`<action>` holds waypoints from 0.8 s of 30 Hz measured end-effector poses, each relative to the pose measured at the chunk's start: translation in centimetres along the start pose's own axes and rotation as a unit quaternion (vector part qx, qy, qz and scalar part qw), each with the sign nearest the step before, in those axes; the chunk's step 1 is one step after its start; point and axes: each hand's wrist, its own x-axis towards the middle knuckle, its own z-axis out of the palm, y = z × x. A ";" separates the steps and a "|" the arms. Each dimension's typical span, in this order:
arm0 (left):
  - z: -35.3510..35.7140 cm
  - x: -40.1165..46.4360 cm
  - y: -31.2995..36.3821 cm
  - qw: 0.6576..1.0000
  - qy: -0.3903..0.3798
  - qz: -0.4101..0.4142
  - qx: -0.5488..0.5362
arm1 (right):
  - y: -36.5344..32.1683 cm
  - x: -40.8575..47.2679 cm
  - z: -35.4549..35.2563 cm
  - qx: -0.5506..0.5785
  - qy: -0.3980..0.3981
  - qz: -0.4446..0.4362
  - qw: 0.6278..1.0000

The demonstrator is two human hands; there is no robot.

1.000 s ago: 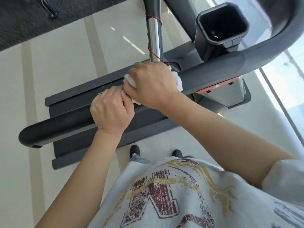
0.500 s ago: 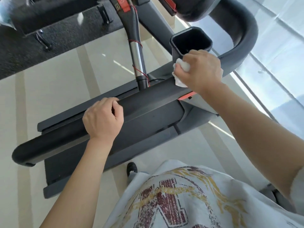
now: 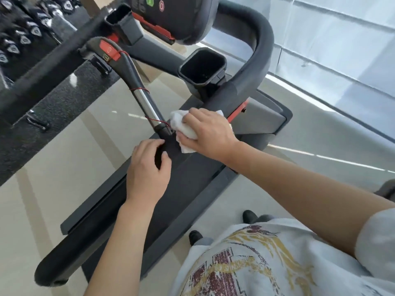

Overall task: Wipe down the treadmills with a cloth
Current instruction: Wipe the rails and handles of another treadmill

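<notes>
A pale tiled floor (image 3: 64, 150) with darker stripes is seen below the fingers, and a dark mat with a weight rack (image 3: 23, 35) lies far beyond them. The treadmill (image 3: 192, 178) deck is partly hidden under both arms, and the console (image 3: 175, 13) is cut off at the top. A crumpled white cloth (image 3: 181, 124) is gripped under the curled fingers of the right hand (image 3: 209, 133), against the black handrail (image 3: 102, 236). That rail is clasped by the left hand (image 3: 147, 169), just beside the cloth.
</notes>
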 end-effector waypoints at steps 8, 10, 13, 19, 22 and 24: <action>0.4 4.7 1.5 0.991 -0.082 0.105 -0.016 | 6.8 2.3 -3.3 -0.052 0.085 0.325 0.940; 0.6 5.3 1.3 0.988 -0.085 0.125 -0.033 | 5.3 2.0 -2.9 -0.037 0.084 0.352 0.932; 0.7 5.5 0.8 0.984 -0.088 0.142 -0.064 | 0.5 -0.1 -1.5 -0.003 0.093 0.340 0.936; 0.4 5.8 0.0 0.978 -0.116 0.112 -0.130 | -7.6 -4.6 2.6 0.192 0.080 0.418 0.885; 0.5 5.7 -0.1 0.978 -0.111 0.119 -0.132 | -7.3 -4.6 2.8 0.205 0.088 0.428 0.876; 0.7 5.6 -0.1 0.978 -0.107 0.127 -0.123 | -6.4 -3.5 2.2 0.215 0.124 0.450 0.858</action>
